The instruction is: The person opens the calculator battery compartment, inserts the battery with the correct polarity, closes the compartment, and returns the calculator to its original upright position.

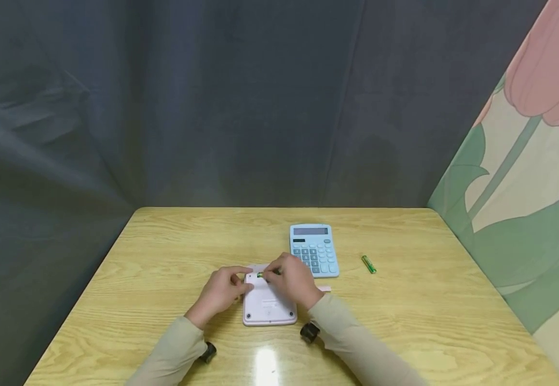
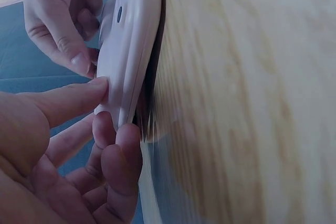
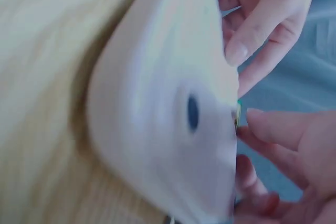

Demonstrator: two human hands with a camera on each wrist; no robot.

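A pale pink calculator (image 1: 269, 308) lies face down on the table, its back with dark round feet or screws turned up. My left hand (image 1: 220, 290) holds its upper left edge, the thumb on the back and other fingers along the side, as the left wrist view shows. With thumb and fingers my right hand (image 1: 295, 277) pinches a small green battery (image 1: 260, 275) at the slot near the calculator's top. Most of that battery and the slot are hidden by the fingers; a sliver of green battery (image 3: 239, 109) shows in the right wrist view.
Behind my right hand a light blue calculator (image 1: 314, 250) lies face up. Farther right is a loose green battery (image 1: 369, 264). A small pale pink strip (image 1: 325, 289) lies beside my right wrist. The wooden table (image 1: 178, 236) ends at a dark curtain (image 1: 260, 107).
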